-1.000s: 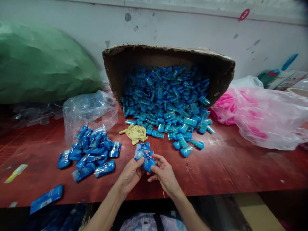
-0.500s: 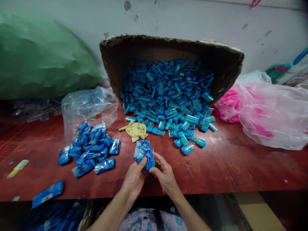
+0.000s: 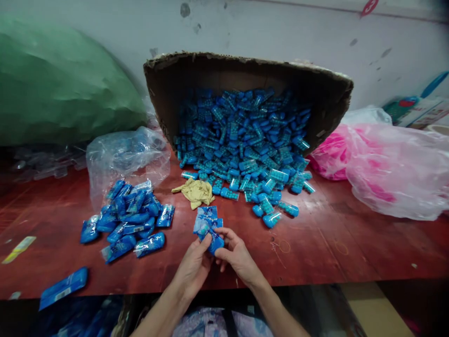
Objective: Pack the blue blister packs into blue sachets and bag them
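A blue printed packet (image 3: 211, 225) is held over the near part of the table, in front of me. My left hand (image 3: 194, 262) is closed on its lower left side, with the thumb on top. My right hand (image 3: 237, 255) pinches the lower right end between thumb and fingers; its other fingers are curled below. A crumpled yellowish cloth (image 3: 195, 193) lies just beyond the packet. Left of my hands is a pile of blue wrapped packets (image 3: 135, 216). Farther back, clear-and-blue containers with small turquoise balls (image 3: 245, 140) spill out of a cardboard box (image 3: 163, 100).
One flat blue packet (image 3: 65, 286) overhangs the front edge of the red table (image 3: 315, 252). A clear plastic bag (image 3: 122, 154) and a large green sack (image 3: 66, 89) are at left. Pink and white plastic bags (image 3: 396, 168) lie at right.
My right hand's fingers have shifted slightly left and down along the packet's end. The packet stays in both hands; the whole view has shifted a little.
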### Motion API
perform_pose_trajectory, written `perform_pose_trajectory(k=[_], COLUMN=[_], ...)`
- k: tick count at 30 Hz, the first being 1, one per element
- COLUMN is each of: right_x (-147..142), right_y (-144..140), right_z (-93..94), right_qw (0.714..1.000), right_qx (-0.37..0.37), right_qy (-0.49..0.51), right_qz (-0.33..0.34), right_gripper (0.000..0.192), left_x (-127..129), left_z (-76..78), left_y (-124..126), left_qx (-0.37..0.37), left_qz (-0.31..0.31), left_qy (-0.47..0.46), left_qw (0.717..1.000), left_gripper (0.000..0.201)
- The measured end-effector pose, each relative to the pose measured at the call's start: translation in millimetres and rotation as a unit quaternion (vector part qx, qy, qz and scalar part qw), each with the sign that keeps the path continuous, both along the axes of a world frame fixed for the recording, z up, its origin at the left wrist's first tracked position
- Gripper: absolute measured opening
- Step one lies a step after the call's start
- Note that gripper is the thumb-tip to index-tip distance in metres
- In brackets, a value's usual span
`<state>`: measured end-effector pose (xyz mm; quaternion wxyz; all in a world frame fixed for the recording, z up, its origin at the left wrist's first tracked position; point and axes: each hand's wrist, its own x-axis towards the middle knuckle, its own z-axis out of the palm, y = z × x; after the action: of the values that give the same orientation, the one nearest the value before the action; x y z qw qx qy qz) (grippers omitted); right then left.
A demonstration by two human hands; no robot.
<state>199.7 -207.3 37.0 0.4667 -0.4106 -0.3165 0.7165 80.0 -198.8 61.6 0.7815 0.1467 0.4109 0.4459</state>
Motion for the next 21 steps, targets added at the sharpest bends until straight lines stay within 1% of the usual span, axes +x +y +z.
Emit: perform_pose_trajectory(k=[4,8,10,11,12,13,14,15,16,17,18,19,20,21], right_x=[-2.8,-9.0,-11.0,-11.0,-10.2,-8.6,-6.4,-3.9,-1.3,1.1,3.2,4.7,5.9,6.7], right_y=[-1.0,-1.2,-0.5,0.2,1.3,2.8,4.9,7.7,11.4,16.1,21.9,28.4,35.5,42.6], right_z=[-5.0,-9.2,-8.3,-7.3,-6.3,-5.2,-4.1,-3.0,-1.8,-0.3,1.6,3.7,6.0,8.3], right_qw=[1.0,0.999,1.0,1.0,0.999,0.996,0.993,0.987,0.98,0.971,0.961,0.949,0.933,0.915], right_qx=[-0.027,-0.035,-0.018,-0.005,0.01,0.022,0.034,0.046,0.06,0.081,0.108,0.14,0.17,0.194], right_qy=[0.007,0.015,-0.003,-0.022,-0.048,-0.081,-0.117,-0.153,-0.187,-0.218,-0.248,-0.279,-0.313,-0.35], right_qz=[-0.007,-0.023,-0.012,-0.005,-0.001,-0.003,-0.012,-0.025,-0.037,-0.047,-0.051,-0.052,-0.049,-0.043], right_gripper=[0.04,0.033,0.033,0.033,0.033,0.032,0.029,0.027,0.024,0.023,0.022,0.022,0.022,0.022], left_x=[0.0,4.0,0.1,-6.0,-15.4,-28.3,-43.9,-61.4,-79.0,-95.1,-107.9,-116.2,-119.2,-116.7], left_z=[-0.5,0.3,2.5,4.5,7.4,11.2,15.7,20.8,25.9,30.5,34.0,35.6,34.8,31.3], left_y=[-5.5,-9.5,-6.4,-3.0,1.5,6.7,12.4,18.4,24.5,30.9,37.8,45.4,54.0,63.7], left_qx=[0.008,0.027,0.034,0.04,0.049,0.065,0.085,0.105,0.13,0.144,0.158,0.183,0.219,0.265], left_qz=[-0.03,-0.016,-0.003,0.01,0.03,0.057,0.093,0.13,0.158,0.217,0.256,0.276,0.278,0.254], left_qy=[-0.005,0.029,0.072,0.108,0.158,0.218,0.292,0.379,0.46,0.553,0.641,0.692,0.722,0.733], left_qw=[1.0,0.999,0.997,0.993,0.986,0.972,0.948,0.91,0.864,0.792,0.706,0.641,0.595,0.574], left_gripper=[0.017,0.017,0.021,0.024,0.027,0.032,0.038,0.043,0.05,0.058,0.067,0.07,0.069,0.063])
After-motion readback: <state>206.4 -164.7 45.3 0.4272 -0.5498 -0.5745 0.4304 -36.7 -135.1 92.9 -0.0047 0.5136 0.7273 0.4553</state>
